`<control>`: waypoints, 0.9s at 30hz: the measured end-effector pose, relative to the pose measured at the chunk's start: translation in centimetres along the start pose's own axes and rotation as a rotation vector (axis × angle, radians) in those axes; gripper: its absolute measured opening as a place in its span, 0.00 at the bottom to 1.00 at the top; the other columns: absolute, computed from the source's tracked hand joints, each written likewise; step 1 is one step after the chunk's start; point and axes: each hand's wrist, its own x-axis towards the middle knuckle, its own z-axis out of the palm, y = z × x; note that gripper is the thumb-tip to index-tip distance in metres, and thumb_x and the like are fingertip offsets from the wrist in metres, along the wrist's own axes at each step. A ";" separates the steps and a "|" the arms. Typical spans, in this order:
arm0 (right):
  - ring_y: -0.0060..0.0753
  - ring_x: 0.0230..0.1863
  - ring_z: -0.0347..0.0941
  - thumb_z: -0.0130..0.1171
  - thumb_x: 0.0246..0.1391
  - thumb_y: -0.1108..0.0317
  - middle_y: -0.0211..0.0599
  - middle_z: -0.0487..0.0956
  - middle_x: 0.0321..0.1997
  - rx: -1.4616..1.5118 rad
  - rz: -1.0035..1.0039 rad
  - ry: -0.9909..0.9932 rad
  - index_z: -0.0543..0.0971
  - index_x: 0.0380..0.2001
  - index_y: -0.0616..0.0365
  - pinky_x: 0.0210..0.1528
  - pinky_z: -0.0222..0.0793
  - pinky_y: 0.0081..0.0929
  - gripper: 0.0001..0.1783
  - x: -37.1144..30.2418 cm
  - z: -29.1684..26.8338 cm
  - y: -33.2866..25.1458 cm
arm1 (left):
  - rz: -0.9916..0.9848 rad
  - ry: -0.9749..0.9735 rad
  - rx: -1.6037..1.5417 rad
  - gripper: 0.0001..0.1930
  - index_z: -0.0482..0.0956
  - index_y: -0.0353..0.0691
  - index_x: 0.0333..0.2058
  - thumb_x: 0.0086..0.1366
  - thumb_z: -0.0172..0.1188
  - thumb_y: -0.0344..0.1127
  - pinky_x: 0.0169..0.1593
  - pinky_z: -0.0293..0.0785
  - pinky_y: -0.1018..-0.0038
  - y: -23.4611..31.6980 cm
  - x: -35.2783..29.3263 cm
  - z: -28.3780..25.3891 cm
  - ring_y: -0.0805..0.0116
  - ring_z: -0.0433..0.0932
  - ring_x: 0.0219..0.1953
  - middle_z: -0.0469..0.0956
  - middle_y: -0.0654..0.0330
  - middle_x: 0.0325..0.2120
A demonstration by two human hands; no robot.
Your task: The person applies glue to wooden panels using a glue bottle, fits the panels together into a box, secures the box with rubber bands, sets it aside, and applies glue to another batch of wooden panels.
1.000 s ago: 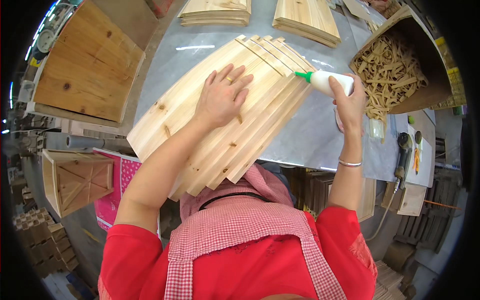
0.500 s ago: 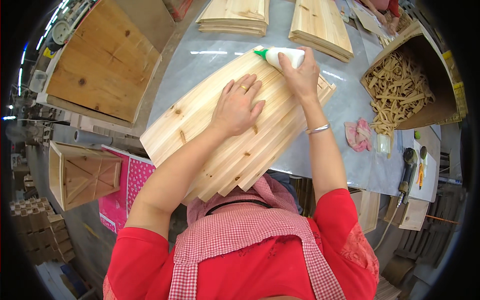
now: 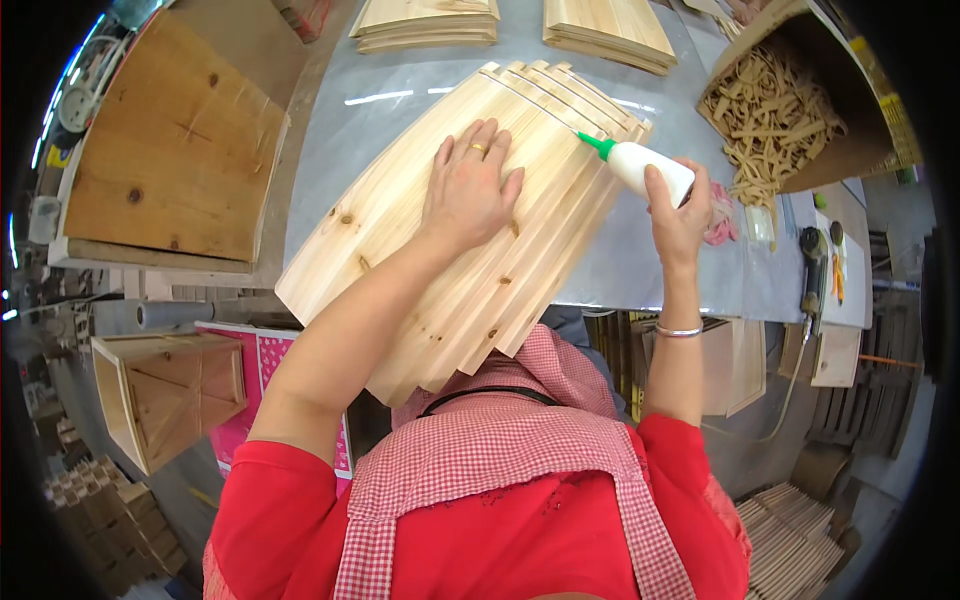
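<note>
Several pale pine boards (image 3: 392,222) lie fanned in an overlapping, stepped stack, slanting across the near edge of the table. My left hand (image 3: 472,190) rests flat on the top board with its fingers stretched out. In my right hand (image 3: 683,212) is a white squeeze bottle (image 3: 648,170) with a green nozzle, held tilted. The nozzle tip meets the far right end of the top board, where a thin dark line runs across the wood. Similar lines cross the ends of the boards beneath. What is in the bottle cannot be seen.
Two stacks of boards (image 3: 425,25) (image 3: 610,30) sit at the table's far side. A carton of tan strips (image 3: 775,105) stands at the far right, near a pink cloth (image 3: 720,215) and a black corded tool (image 3: 811,262). Wooden boxes (image 3: 170,140) (image 3: 170,390) stand at the left.
My right hand has drawn the bottle right and nearer to me, along the end of the top board. My left hand stays on the wood. The whole view has shifted slightly.
</note>
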 end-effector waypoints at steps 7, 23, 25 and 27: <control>0.19 0.21 0.69 0.65 0.57 0.56 0.32 0.76 0.30 0.390 0.455 0.163 0.74 0.40 0.61 0.18 0.64 0.16 0.20 -3.8 -0.2 0.4 | 0.000 0.003 0.008 0.27 0.70 0.37 0.61 0.68 0.53 0.45 0.70 0.52 0.54 -0.1 0.1 0.2 0.55 0.60 0.69 0.65 0.51 0.64; 0.24 0.29 0.74 0.66 0.57 0.57 0.37 0.77 0.37 0.399 0.422 0.045 0.73 0.43 0.65 0.20 0.70 0.20 0.22 -5.7 0.1 0.5 | 0.093 0.142 0.012 0.23 0.74 0.38 0.55 0.67 0.53 0.46 0.65 0.59 0.57 -1.1 -0.2 1.2 0.50 0.68 0.62 0.70 0.48 0.59; 0.23 0.30 0.74 0.65 0.57 0.56 0.36 0.76 0.37 0.403 0.414 -0.017 0.73 0.43 0.64 0.21 0.71 0.19 0.23 -7.7 -0.2 -0.7 | 0.083 0.159 0.029 0.24 0.74 0.38 0.55 0.67 0.53 0.47 0.65 0.59 0.57 -1.1 -0.2 1.1 0.51 0.68 0.62 0.70 0.48 0.59; 0.23 0.31 0.74 0.65 0.57 0.55 0.35 0.76 0.37 0.408 0.408 -0.068 0.73 0.44 0.63 0.21 0.71 0.19 0.23 -9.9 -0.5 -1.9 | 0.078 0.178 0.045 0.24 0.74 0.38 0.56 0.68 0.52 0.48 0.65 0.59 0.57 -0.7 -0.2 0.8 0.51 0.68 0.62 0.71 0.49 0.59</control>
